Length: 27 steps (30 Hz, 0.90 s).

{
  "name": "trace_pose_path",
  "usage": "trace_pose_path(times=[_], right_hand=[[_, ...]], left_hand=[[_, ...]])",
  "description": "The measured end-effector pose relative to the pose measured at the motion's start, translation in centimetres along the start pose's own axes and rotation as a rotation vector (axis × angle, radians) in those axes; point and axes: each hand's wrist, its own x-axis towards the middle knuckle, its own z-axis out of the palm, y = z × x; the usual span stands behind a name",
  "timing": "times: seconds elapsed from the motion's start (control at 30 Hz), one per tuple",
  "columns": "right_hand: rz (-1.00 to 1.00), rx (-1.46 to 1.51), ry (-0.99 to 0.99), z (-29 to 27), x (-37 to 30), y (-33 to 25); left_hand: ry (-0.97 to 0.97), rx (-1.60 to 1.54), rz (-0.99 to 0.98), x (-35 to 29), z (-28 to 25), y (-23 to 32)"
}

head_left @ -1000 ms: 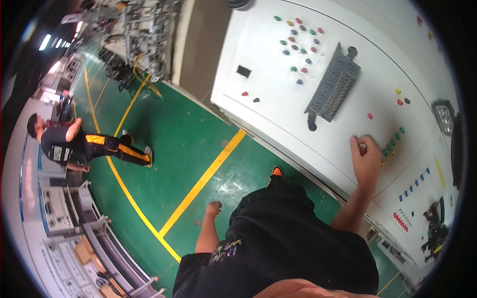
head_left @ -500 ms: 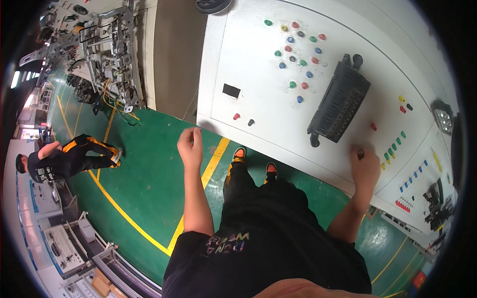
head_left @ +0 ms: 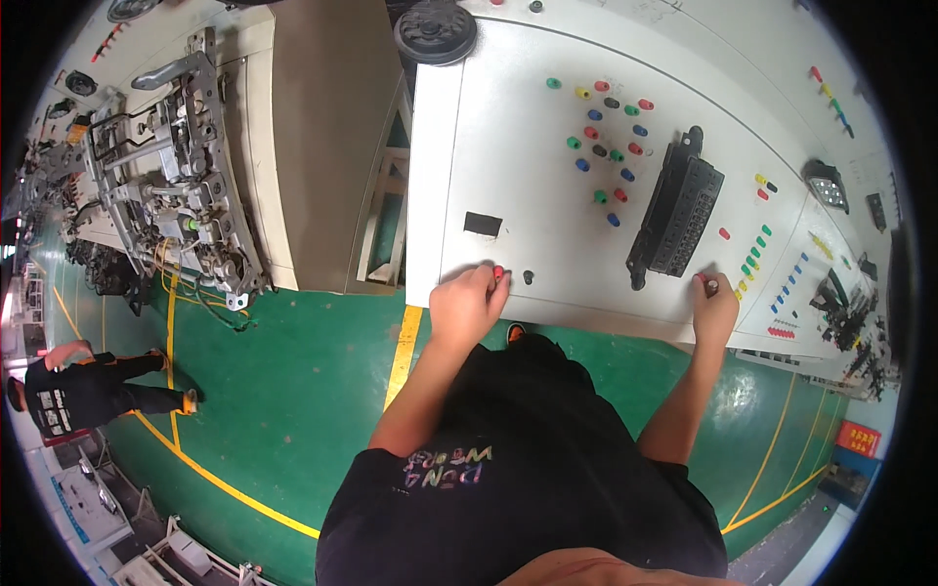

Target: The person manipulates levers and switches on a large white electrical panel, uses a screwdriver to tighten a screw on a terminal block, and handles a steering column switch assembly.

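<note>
My left hand (head_left: 467, 305) is at the front left of a white panel (head_left: 547, 244), thumb and forefinger closed about a small red socket (head_left: 498, 272). A black socket (head_left: 529, 277) stands just to its right. Near the panel's front right, my right hand (head_left: 716, 311) is closed at a small dark round piece with a bit of red beside it; what the fingers grip is mostly hidden. Between the hands and farther back, a long black multi-pin connector block (head_left: 678, 210) is mounted at a slant. Left of it sit several coloured sockets (head_left: 600, 197).
A black round speaker-like part (head_left: 436, 31) sits at the panel's back left corner. Rows of green sockets (head_left: 752, 256) and blue sockets (head_left: 791, 275) lie to the right. At far left are a metal seat-frame-like mechanism (head_left: 181, 171) and another person (head_left: 93, 386) on the green floor.
My left hand has moved from beside the panel up and right onto the red socket. My right hand remains at the panel's front right. The whole view has shifted.
</note>
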Motion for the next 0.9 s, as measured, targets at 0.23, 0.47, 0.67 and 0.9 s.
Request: trace_pose_path(times=[0.23,0.47,0.67,0.9], right_hand=[[0.195,0.000,0.154,1.7,0.1,0.4],[0.191,0.178,0.121,1.5,-1.2,0.7],[0.114,0.128,0.152,2.3,-1.1,1.3],[0.078,0.053,0.196,1.9,-2.7,0.4]], left_hand=[[-0.044,0.025,0.015,0.2,0.1,0.1],[-0.051,0.295,0.090,0.3,0.2,1.3],[-0.061,0.386,0.039,0.2,0.5,1.5],[-0.130,0.328,-0.055,-0.2,0.3,2.3]])
